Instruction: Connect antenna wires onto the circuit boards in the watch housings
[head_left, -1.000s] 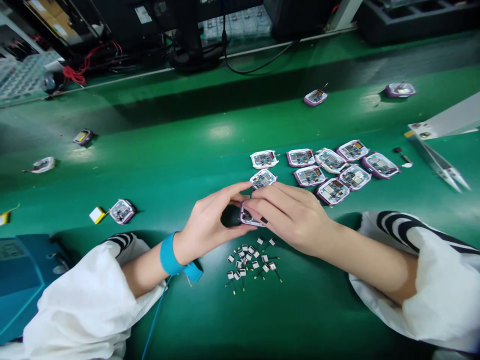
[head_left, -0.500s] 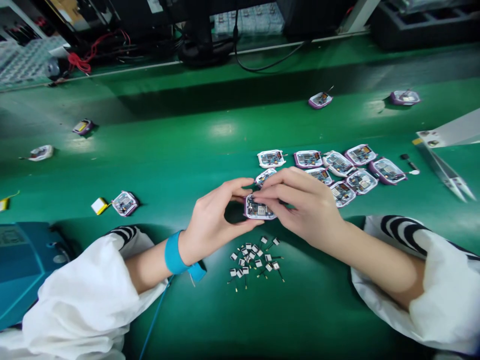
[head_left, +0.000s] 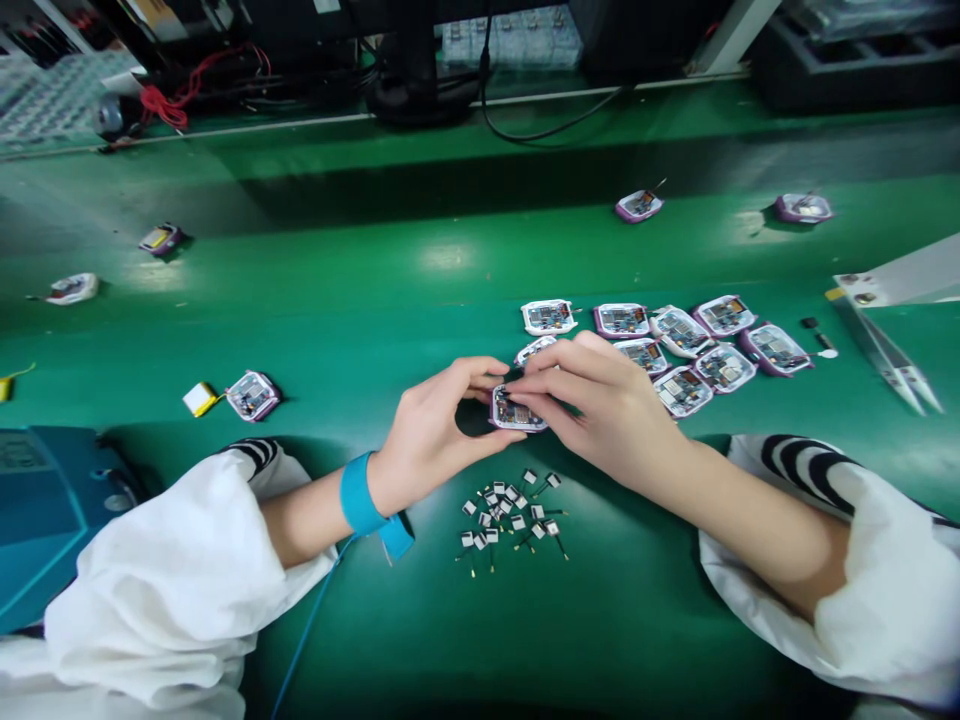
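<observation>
Between finger and thumb, my left hand [head_left: 442, 415] grips a purple-edged watch case [head_left: 517, 410] with its circuit board facing up. My right hand [head_left: 592, 400] is over the case, its fingertips pinched together at the upper part of the board; whatever is between them is too small to make out. It hides the case's right side. Several small silver parts with short black leads [head_left: 514, 510] lie on the green table just below. Beyond and right of my hands are several open cases [head_left: 679, 330] with boards showing.
Tweezers [head_left: 892, 355] extend from a white arm on the right. At left lie a case [head_left: 253, 396] with a yellow-edged battery [head_left: 200, 399] and a teal device [head_left: 52, 520]. Further cases [head_left: 639, 205] are scattered farther back. A monitor base [head_left: 420, 95] stands behind.
The view has shifted slightly. The held case is tilted a little differently, and my right fingertips remain at its board. Both hands keep nearly the same pose.
</observation>
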